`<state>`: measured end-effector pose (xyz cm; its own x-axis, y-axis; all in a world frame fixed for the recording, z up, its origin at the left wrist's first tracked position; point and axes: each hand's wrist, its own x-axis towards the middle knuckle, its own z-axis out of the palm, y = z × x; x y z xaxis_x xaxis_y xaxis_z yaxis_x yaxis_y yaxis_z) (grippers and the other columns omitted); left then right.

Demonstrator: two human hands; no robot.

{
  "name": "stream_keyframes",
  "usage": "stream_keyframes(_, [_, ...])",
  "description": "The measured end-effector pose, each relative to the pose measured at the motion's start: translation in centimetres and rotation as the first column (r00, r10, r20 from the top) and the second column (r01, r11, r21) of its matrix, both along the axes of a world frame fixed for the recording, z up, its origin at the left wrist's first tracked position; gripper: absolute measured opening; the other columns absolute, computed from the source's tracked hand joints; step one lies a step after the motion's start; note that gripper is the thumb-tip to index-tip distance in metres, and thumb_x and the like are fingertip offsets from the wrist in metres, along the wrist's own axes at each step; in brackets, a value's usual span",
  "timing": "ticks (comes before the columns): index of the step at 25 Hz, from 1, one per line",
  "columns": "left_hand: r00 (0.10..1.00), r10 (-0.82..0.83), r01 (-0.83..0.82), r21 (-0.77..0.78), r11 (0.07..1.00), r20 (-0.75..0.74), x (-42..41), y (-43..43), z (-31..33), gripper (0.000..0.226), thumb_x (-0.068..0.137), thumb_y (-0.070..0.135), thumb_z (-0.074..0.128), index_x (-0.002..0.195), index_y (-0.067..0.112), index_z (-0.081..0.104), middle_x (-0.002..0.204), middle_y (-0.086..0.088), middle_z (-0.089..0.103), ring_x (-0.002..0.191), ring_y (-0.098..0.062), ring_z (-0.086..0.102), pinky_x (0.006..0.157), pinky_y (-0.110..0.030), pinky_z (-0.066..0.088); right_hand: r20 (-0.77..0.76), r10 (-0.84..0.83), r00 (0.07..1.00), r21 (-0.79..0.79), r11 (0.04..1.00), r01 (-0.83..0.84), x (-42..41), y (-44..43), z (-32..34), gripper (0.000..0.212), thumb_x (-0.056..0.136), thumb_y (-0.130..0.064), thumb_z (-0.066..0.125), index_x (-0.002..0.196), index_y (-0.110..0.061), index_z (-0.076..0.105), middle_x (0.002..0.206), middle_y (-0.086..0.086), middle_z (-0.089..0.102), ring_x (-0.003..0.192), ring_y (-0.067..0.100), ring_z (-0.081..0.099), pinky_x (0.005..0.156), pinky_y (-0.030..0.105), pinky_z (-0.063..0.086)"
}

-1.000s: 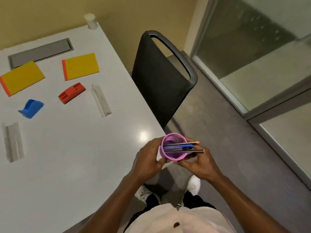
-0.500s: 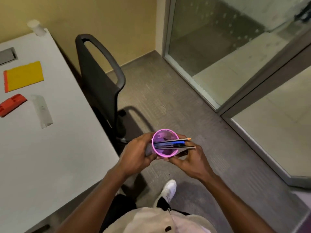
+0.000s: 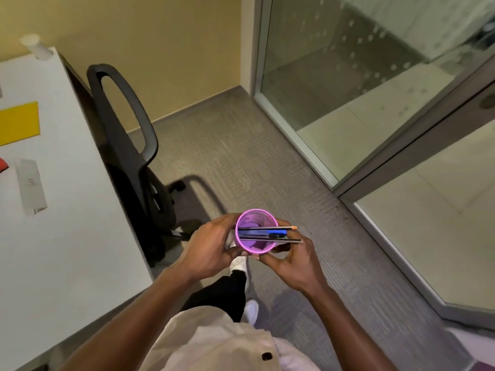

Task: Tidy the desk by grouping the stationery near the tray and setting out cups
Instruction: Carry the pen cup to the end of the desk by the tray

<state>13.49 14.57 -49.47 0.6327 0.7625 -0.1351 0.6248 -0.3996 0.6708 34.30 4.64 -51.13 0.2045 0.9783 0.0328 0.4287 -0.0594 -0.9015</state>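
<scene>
- Two hands share one load: the left hand [image 3: 211, 245] wraps the near-left side of the purple cup [image 3: 255, 231] and the right hand [image 3: 290, 259] cups it from below and to the right, fingers closed around its wall. Neither hand is free, so if one lets go to reach for something the cup could tip.
- Several pens and pencils [image 3: 270, 234] lie across the cup's mouth, their tips jutting past the rim toward the right hand instead of standing inside. I judge these the likeliest to slide out if the cup tilts that way.
- The cup is held over the floor [image 3: 267, 162], well to the right of the desk [image 3: 67, 236], so anything that slips falls to the carpet and may roll out of reach.
- Beyond the left hand stands a black chair [image 3: 128, 145] tight against the desk's edge; swinging the cup back leftward risks knocking an elbow or the protruding pens on its back.
- Farther left, on the desk, lie a folded white paper [image 3: 30, 186] and a yellow pad [image 3: 18, 124]; setting the cup down carelessly could land it on these and leave it unsteady.
- No tray shows here, so I cannot tell how far the cup must travel.
</scene>
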Motion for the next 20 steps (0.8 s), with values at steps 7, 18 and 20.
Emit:
stream_keyframes(7, [1.000, -0.008, 0.008, -0.003, 1.000, 0.006, 6.0, 8.3, -1.1, 0.067, 0.081, 0.062, 0.069, 0.141, 0.036, 0.056, 0.134, 0.013, 0.071, 0.116, -0.016, 0.069, 0.090, -0.040, 0.059, -0.002, -0.016, 1.000, -0.056, 0.998, 0.016, 6.1, 8.3, -1.1, 0.062, 0.070, -0.056, 0.092, 0.126, -0.043, 0.068, 0.125, -0.025, 0.070, 0.105, 0.001, 0.073, 0.076, 0.031, 0.065])
stream_keyframes(18, [0.999, 0.042, -0.042, 0.012, 0.999, 0.022, 14.6, 23.1, -0.3, 0.070, 0.085, 0.048, 0.076, 0.148, 0.040, 0.046, 0.140, 0.014, 0.066, 0.113, -0.013, 0.070, 0.088, -0.034, 0.059, -0.040, 0.083, 0.996, -0.090, 0.992, -0.087, 16.0, 25.0, 0.9, 0.063, 0.072, -0.043, 0.094, 0.130, -0.037, 0.069, 0.129, -0.022, 0.069, 0.113, 0.005, 0.071, 0.085, 0.030, 0.063])
stream_keyframes(20, [0.996, 0.088, -0.088, 0.013, 0.996, 0.027, 16.2, 25.8, -0.9, 0.071, 0.085, 0.048, 0.080, 0.148, 0.038, 0.047, 0.140, 0.012, 0.067, 0.115, -0.015, 0.070, 0.090, -0.036, 0.061, -0.049, 0.141, 0.989, -0.085, 0.986, -0.145, 18.1, 28.7, 0.4, 0.064, 0.072, -0.042, 0.094, 0.131, -0.035, 0.069, 0.129, -0.021, 0.070, 0.115, 0.005, 0.071, 0.086, 0.029, 0.062])
